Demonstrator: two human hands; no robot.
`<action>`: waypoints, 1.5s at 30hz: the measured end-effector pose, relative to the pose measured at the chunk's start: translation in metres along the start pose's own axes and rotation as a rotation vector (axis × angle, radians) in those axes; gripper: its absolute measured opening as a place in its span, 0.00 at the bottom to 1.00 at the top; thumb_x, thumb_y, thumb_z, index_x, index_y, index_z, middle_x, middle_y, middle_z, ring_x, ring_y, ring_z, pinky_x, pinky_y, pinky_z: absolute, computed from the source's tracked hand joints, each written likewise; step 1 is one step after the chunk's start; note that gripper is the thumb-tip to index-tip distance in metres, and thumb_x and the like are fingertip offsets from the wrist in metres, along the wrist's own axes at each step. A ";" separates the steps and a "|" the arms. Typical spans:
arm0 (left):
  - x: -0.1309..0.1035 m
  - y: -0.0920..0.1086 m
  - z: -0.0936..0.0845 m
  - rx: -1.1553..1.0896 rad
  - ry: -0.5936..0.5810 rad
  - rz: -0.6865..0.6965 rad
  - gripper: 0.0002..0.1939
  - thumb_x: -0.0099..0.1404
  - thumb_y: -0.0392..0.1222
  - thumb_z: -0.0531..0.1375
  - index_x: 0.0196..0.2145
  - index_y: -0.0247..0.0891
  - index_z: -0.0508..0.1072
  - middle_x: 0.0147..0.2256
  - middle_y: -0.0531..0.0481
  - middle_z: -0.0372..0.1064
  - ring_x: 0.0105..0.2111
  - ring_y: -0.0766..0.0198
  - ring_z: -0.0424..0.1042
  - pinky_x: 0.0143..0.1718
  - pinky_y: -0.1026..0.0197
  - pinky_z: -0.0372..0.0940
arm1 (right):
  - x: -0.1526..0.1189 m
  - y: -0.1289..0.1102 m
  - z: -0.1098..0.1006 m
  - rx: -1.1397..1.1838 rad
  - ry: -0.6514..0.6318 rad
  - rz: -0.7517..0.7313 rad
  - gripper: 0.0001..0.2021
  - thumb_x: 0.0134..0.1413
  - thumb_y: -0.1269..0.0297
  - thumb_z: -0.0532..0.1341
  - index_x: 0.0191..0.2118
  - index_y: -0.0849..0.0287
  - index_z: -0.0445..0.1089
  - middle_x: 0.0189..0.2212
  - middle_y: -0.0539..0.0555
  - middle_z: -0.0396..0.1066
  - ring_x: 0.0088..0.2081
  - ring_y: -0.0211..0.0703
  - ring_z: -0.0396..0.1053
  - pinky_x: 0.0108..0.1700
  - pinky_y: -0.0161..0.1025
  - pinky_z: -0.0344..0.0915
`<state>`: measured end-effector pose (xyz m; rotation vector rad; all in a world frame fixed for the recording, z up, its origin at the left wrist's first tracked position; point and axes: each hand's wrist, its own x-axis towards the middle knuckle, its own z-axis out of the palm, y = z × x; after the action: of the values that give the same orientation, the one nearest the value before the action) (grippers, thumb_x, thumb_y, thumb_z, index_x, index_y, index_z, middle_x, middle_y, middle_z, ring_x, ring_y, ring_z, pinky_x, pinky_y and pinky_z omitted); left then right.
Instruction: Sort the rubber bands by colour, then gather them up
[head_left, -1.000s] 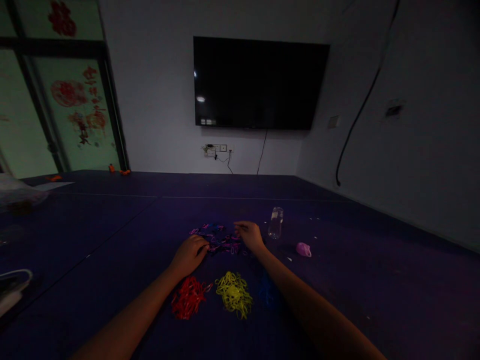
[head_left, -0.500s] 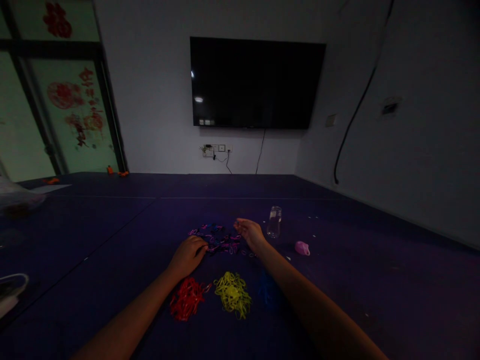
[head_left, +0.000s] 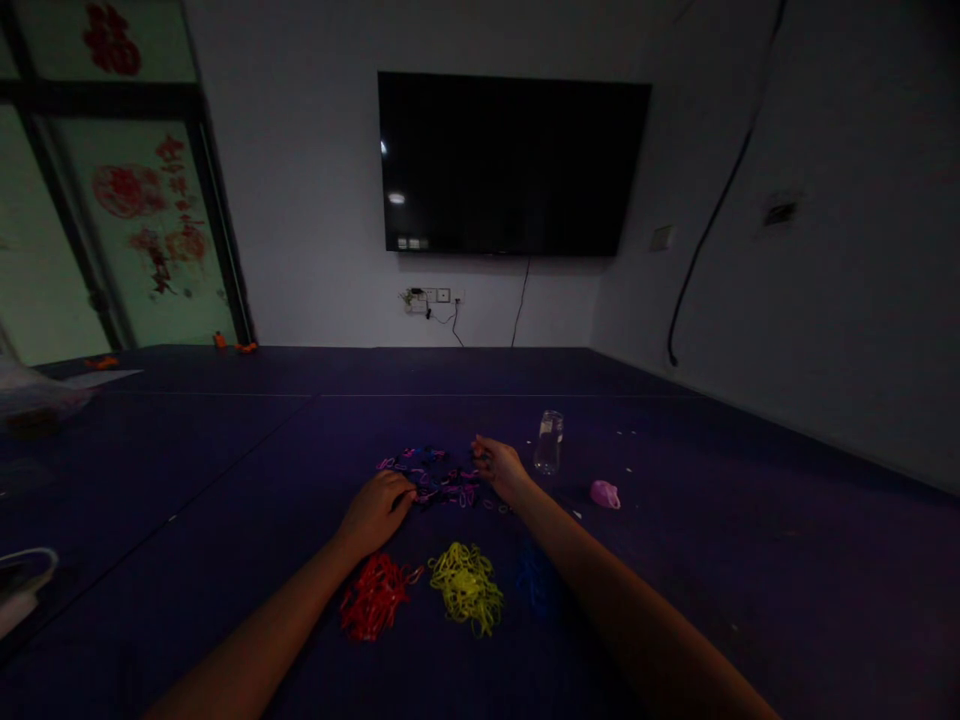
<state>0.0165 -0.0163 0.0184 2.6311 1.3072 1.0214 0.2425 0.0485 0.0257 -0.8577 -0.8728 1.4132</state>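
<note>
A loose spread of small pink, purple, blue and dark rubber bands [head_left: 450,487] lies on the dark purple surface. My left hand [head_left: 376,512] rests palm down at its left edge, thumb a little apart from the fingers, gripping nothing I can see. Above the right side of the spread, my right hand [head_left: 499,466] pinches dark bluish rubber bands [head_left: 481,456] between thumb and fingers. Closer to me are a red heap of rubber bands [head_left: 377,597], a yellow heap [head_left: 466,588] and a blue heap [head_left: 537,580], the last partly hidden by my right forearm.
A clear bottle [head_left: 549,443] stands just right of my right hand, with a pink cap-like piece [head_left: 604,494] beyond it. White scraps [head_left: 628,469] dot the surface. A plastic bag [head_left: 37,395] lies far left. A television [head_left: 514,165] hangs on the wall.
My right hand has turned slightly, its fingers curling, and the dark bands between them show more. My left hand stays in place.
</note>
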 end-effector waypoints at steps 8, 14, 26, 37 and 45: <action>0.001 -0.002 0.001 0.014 -0.028 0.008 0.11 0.65 0.39 0.51 0.33 0.39 0.74 0.33 0.47 0.72 0.37 0.58 0.69 0.42 0.54 0.63 | -0.011 -0.010 0.009 0.022 -0.038 0.056 0.13 0.45 0.58 0.62 0.21 0.60 0.60 0.08 0.38 0.44 0.11 0.26 0.39 0.12 0.27 0.36; 0.001 -0.001 0.001 0.039 -0.058 0.003 0.10 0.64 0.37 0.51 0.33 0.38 0.73 0.33 0.45 0.72 0.37 0.57 0.70 0.41 0.55 0.63 | -0.023 -0.049 0.029 0.051 -0.089 -0.010 0.16 0.46 0.55 0.61 0.20 0.57 0.56 0.08 0.37 0.39 0.11 0.26 0.35 0.12 0.27 0.34; 0.001 0.001 -0.002 -0.008 -0.041 0.020 0.11 0.65 0.38 0.51 0.30 0.39 0.72 0.33 0.47 0.72 0.36 0.58 0.69 0.40 0.57 0.62 | -0.110 -0.035 -0.019 -0.882 -0.011 -0.512 0.25 0.52 0.44 0.52 0.17 0.60 0.63 0.14 0.48 0.60 0.20 0.34 0.58 0.22 0.31 0.52; 0.000 0.002 -0.003 0.002 -0.020 0.012 0.10 0.64 0.37 0.52 0.32 0.39 0.74 0.34 0.47 0.73 0.38 0.58 0.70 0.42 0.55 0.63 | -0.119 -0.015 -0.048 -1.207 -0.151 -0.638 0.26 0.60 0.49 0.45 0.21 0.60 0.66 0.19 0.52 0.68 0.24 0.39 0.66 0.28 0.34 0.58; 0.000 0.000 -0.003 0.013 -0.014 0.034 0.09 0.64 0.38 0.53 0.34 0.39 0.74 0.35 0.47 0.73 0.38 0.58 0.70 0.43 0.54 0.63 | -0.121 -0.015 -0.048 -0.810 -0.111 -0.421 0.29 0.55 0.41 0.47 0.22 0.61 0.68 0.17 0.53 0.68 0.19 0.38 0.66 0.22 0.34 0.61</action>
<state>0.0147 -0.0166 0.0205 2.6740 1.2747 0.9996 0.2948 -0.0719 0.0180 -1.1023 -1.6528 0.7219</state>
